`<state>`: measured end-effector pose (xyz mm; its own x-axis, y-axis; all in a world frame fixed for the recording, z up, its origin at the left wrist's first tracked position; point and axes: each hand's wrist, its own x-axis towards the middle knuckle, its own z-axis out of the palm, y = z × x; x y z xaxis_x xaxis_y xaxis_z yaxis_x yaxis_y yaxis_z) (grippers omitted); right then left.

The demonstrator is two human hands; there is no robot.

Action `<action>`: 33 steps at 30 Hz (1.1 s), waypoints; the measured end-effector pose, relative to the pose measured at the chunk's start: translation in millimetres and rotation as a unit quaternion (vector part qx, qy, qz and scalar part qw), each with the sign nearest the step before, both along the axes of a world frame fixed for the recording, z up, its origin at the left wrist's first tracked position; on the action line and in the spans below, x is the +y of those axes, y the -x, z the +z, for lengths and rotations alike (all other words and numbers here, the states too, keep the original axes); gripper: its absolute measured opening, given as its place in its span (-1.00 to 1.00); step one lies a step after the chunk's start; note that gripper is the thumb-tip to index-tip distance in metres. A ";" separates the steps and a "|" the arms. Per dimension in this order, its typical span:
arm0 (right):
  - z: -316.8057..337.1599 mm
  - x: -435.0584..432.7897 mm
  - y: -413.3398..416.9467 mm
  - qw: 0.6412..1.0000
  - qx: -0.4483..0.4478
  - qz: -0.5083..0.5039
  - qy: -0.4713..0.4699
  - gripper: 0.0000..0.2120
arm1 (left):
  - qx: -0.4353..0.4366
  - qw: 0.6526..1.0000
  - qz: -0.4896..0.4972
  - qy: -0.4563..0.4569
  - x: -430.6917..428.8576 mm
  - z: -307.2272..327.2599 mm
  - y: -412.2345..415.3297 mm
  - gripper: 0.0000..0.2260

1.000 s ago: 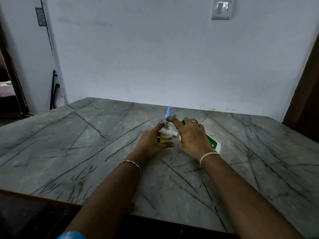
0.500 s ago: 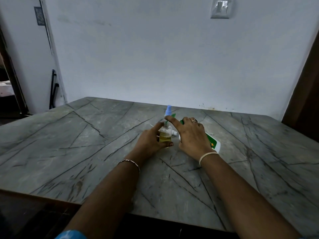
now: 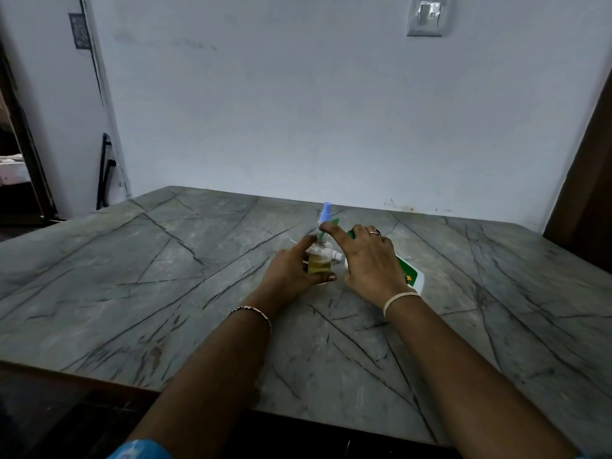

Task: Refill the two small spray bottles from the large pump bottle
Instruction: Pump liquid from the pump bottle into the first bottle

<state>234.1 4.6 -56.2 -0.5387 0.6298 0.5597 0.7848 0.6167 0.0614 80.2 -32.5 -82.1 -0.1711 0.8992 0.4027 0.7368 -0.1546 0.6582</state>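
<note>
Left hand (image 3: pixel 291 270) clasps the upright small spray bottle (image 3: pixel 319 260) on the marble table (image 3: pixel 165 276); right hand (image 3: pixel 367 260), at its 3 o'clock, touches the neck, grip unclear, over the pump bottle (image 3: pixel 412 276) lying 10-to-4 o'clock.

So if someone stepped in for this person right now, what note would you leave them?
Left hand: grips the small spray bottle, upright on the table, partly filled with yellowish liquid.
Right hand: forefinger at that bottle's neck, below the blue spray head; thumb hidden, so its grip is unclear.
Large pump bottle: lying on the table under the right hand.
Done: this bottle holds liquid.
Left: check the spray head is tight. No second small bottle is clearly in view, so find and fill it.
</note>
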 end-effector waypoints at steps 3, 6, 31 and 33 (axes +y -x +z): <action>0.4 -1.1 -3.7 1.000 -0.008 -0.001 0.004 -0.16 | 0.009 1.000 0.000 -0.004 -0.6 0.6 -0.4 -0.24; 2.2 -2.1 -2.2 1.000 -0.008 -0.003 0.006 -0.19 | 0.004 1.000 -0.004 -0.006 -0.7 0.5 -0.3 -0.26; -0.4 1.5 4.7 1.000 0.011 0.001 -0.008 -0.24 | -0.006 1.000 -0.002 -0.019 0.9 -1.3 0.0 -0.38; -0.7 1.4 3.3 1.000 0.008 0.001 -0.010 -0.24 | -0.005 1.000 0.003 -0.018 1.4 -0.8 0.2 -0.34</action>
<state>230.8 6.0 -56.9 -0.5318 0.6170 0.5800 0.7839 0.6178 0.0616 80.0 -31.1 -82.9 -0.1803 0.8828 0.4338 0.7314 -0.1745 0.6592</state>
